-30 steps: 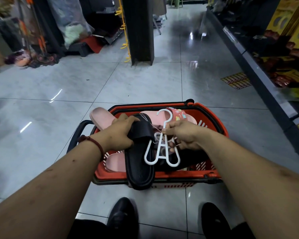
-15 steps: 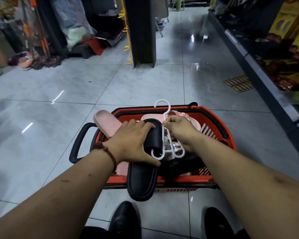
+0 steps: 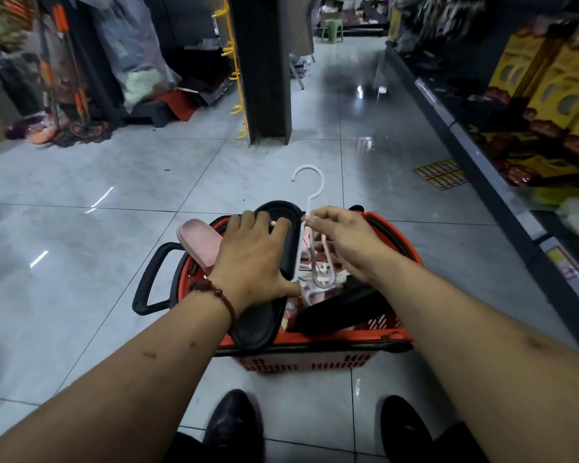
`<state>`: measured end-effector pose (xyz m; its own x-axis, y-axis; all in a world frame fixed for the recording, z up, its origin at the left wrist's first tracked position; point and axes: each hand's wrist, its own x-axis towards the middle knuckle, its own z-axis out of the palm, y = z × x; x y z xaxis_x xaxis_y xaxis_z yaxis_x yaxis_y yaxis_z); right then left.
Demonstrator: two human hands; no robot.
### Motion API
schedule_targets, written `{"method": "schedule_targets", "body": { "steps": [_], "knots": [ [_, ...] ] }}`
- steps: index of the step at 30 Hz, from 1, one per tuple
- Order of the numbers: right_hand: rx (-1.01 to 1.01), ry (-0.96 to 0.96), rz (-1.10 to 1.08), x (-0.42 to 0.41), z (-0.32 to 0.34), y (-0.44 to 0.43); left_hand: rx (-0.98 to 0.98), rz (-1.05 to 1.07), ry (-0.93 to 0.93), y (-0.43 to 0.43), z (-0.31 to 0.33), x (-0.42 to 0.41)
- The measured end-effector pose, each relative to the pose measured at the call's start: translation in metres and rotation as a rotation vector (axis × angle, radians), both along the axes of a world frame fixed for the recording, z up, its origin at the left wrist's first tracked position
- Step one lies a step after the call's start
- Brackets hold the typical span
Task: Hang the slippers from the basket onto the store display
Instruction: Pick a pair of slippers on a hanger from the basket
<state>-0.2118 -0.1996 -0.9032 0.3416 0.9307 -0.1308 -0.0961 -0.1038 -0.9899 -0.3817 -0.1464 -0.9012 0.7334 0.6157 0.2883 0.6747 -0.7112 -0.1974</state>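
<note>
A black slipper [image 3: 281,259] lies lengthwise over the red basket [image 3: 315,339], beside a white hanger [image 3: 310,228] standing upright, with a pink slipper [image 3: 199,242] and perhaps more pairs inside.

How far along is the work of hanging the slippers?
Early stage: nothing looks hung yet. In hand: the left hand presses on a black slipper over the red basket, while the right hand pinches a white hanger beside it. Left: hang this one on the display, then the pink slipper and the others in the basket.
</note>
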Motion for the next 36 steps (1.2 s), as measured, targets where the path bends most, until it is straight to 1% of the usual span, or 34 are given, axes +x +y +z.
{"method": "schedule_targets", "body": {
  "steps": [2, 4, 5, 7, 8, 9, 11, 14, 18, 20, 22, 24, 27, 29, 30, 33, 34, 35, 36],
  "knots": [
    [-0.034, -0.038, -0.069, 0.011, 0.003, -0.006, 0.016, 0.049, -0.019, 0.0, 0.006, -0.003],
    [-0.088, -0.085, -0.188, 0.027, 0.0, -0.016, 0.019, 0.112, -0.025, 0.004, 0.011, -0.009],
    [-0.143, -0.167, -0.259, 0.037, -0.004, -0.023, 0.022, 0.136, -0.034, 0.006, 0.012, -0.012],
    [-0.327, -0.378, -0.357, 0.061, -0.018, -0.04, 0.008, 0.163, -0.038, 0.007, 0.012, -0.016],
    [-0.428, -0.449, -0.358, 0.071, -0.023, -0.051, -0.01, 0.165, -0.026, 0.006, 0.011, -0.016],
    [-0.514, -0.48, -0.34, 0.079, -0.028, -0.061, -0.026, 0.158, -0.007, 0.004, 0.009, -0.014],
    [-0.61, -0.462, -0.287, 0.089, -0.032, -0.074, -0.026, 0.129, 0.031, 0.0, 0.005, -0.007],
    [-0.617, -0.555, -0.234, 0.092, -0.029, -0.076, 0.0, 0.083, 0.061, -0.004, 0.001, 0.005],
    [-0.65, -0.791, -0.132, 0.081, -0.018, -0.064, 0.012, 0.053, 0.058, -0.005, -0.002, 0.012],
    [-0.669, -0.81, -0.08, 0.073, -0.013, -0.06, 0.012, 0.059, 0.058, -0.003, -0.004, 0.013],
    [-0.703, -0.761, -0.043, 0.066, -0.01, -0.058, 0.006, 0.064, 0.051, 0.0, -0.005, 0.013],
    [-0.729, -0.633, -0.035, 0.062, -0.008, -0.06, 0.003, 0.066, 0.038, 0.002, -0.005, 0.013],
    [-0.716, -0.416, -0.07, 0.065, -0.011, -0.064, -0.018, 0.086, 0.025, 0.006, -0.006, 0.014],
    [-0.676, -0.347, -0.133, 0.067, -0.009, -0.064, -0.028, 0.105, 0.008, 0.009, -0.007, 0.013],
    [-0.664, -0.388, -0.168, 0.068, -0.007, -0.063, -0.028, 0.115, -0.003, 0.011, -0.008, 0.012],
    [-0.703, -0.717, -0.255, 0.069, 0.002, -0.061, -0.034, 0.147, -0.016, 0.016, -0.011, 0.01],
    [-0.695, -0.782, -0.284, 0.069, 0.004, -0.06, -0.038, 0.155, -0.017, 0.018, -0.012, 0.009],
    [-0.655, -0.807, -0.321, 0.069, 0.007, -0.059, -0.042, 0.161, -0.02, 0.019, -0.012, 0.008],
    [-0.577, -0.785, -0.366, 0.069, 0.01, -0.059, -0.045, 0.164, -0.026, 0.019, -0.012, 0.006]
  ]
}}
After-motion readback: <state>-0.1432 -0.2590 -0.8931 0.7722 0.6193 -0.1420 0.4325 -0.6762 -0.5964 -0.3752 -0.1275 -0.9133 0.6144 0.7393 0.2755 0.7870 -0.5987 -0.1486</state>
